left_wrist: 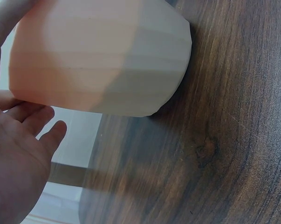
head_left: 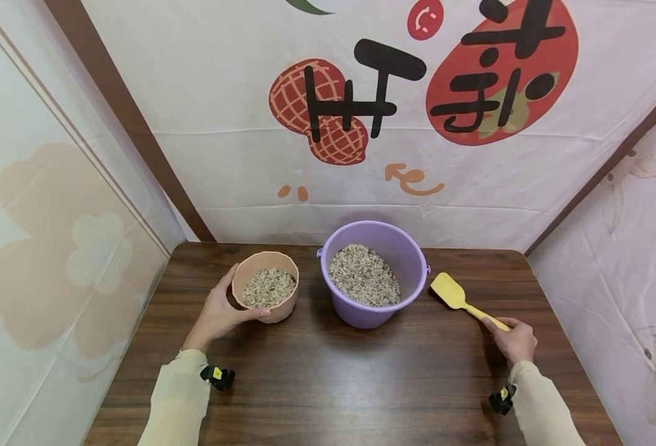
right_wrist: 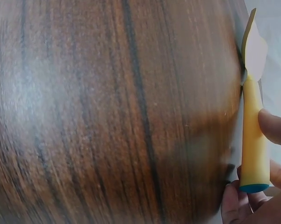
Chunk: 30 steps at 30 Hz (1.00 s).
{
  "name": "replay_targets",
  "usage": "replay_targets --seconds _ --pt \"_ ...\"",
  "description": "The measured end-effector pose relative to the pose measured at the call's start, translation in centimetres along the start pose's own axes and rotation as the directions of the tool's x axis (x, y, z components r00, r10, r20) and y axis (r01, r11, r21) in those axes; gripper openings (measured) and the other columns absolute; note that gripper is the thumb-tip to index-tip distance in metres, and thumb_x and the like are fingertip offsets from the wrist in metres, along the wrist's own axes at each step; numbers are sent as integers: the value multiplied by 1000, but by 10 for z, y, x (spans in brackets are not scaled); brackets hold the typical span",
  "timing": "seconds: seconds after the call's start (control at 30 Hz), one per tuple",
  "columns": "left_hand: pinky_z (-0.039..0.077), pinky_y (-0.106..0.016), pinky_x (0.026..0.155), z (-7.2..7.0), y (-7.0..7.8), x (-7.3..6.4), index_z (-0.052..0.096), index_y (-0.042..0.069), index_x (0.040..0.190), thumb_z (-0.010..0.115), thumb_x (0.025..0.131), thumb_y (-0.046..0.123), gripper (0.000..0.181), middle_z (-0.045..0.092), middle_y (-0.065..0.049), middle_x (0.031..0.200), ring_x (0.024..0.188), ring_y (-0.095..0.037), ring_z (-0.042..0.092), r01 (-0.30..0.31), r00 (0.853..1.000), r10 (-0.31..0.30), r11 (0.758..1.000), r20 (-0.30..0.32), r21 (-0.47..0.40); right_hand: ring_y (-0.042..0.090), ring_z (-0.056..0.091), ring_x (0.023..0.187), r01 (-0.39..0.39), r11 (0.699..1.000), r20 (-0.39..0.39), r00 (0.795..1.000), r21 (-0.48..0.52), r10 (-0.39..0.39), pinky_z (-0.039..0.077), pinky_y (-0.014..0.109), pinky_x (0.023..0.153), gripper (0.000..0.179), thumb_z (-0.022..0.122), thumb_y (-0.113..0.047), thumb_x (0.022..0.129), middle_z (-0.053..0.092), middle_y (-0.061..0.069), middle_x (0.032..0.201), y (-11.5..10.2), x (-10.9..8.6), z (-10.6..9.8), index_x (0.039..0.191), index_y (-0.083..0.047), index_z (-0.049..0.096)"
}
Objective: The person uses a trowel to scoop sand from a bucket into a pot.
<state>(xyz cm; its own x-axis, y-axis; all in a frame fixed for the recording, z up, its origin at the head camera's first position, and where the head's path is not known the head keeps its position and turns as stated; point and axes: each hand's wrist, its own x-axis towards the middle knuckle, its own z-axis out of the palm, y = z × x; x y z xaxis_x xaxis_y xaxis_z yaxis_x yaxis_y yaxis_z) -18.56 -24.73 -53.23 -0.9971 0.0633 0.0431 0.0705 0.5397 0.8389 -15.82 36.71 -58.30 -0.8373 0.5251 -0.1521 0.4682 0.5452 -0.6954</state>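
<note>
On the left, my left hand (head_left: 218,314) grips a peach-coloured faceted pot (head_left: 280,313), thumb along its near side and fingers round its far left side. Small pale gravel (head_left: 269,287) partly fills that pot. In the left wrist view the pot's wall (left_wrist: 98,56) takes up the upper left, with the fingertips (left_wrist: 49,112) against it. My right hand (head_left: 516,341) holds a small yellow shovel (head_left: 448,290) by its handle, the blade pointing toward the bucket. The right wrist view shows the handle (right_wrist: 255,140) between thumb and fingers, its end cap blue-green.
A purple bucket (head_left: 361,317) stands between the hands near the table's back edge, holding more of the same gravel (head_left: 363,275). The dark wood table (head_left: 361,384) extends toward me. A printed white cloth (head_left: 238,186) hangs behind it, with more cloth at both sides.
</note>
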Motion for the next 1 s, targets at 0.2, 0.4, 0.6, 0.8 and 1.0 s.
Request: replay_targets --seconds 0.2,0.4,0.6,0.8,1.0 --pt "32 -61 113 1 1 0 16 7 163 97 67 39 129 30 -22 161 144 -40 33 6 1000 -6 1000 2 6 55 43 119 15 999 22 1000 -36 -14 35 63 101 60 73 -41 93 59 36 122 -3 -1 -3 120 12 65" --pt "32 -61 113 1 1 0 17 8 163 97 67 39 129 31 -21 161 144 -40 34 5 1000 -5 1000 0 4 54 45 119 57 997 44 998 -58 -55 35 62 101 61 73 -40 93 58 35 125 -3 -2 -5 124 11 63" --pt "32 -61 113 1 0 0 17 8 163 97 66 39 129 31 -21 160 145 -40 34 1 1000 -1 1000 -4 4 49 49 113 107 993 67 992 -60 -103 35 61 98 63 73 -39 93 58 35 127 -2 -3 -9 127 11 61" --pt "32 -61 113 0 1 0 16 7 163 97 66 40 131 31 -22 161 145 -41 33 9 1000 -9 1000 -2 9 50 52 116 173 982 47 984 -76 -170 34 62 100 62 76 -37 91 59 35 129 -7 -4 -17 127 12 61" --pt "32 -62 113 0 2 -1 16 6 163 97 66 40 131 30 -23 161 145 -42 33 12 1000 -12 1000 0 17 53 43 127 185 979 55 982 -79 -181 31 66 105 67 74 -41 92 52 36 137 -20 -8 -28 133 9 57"
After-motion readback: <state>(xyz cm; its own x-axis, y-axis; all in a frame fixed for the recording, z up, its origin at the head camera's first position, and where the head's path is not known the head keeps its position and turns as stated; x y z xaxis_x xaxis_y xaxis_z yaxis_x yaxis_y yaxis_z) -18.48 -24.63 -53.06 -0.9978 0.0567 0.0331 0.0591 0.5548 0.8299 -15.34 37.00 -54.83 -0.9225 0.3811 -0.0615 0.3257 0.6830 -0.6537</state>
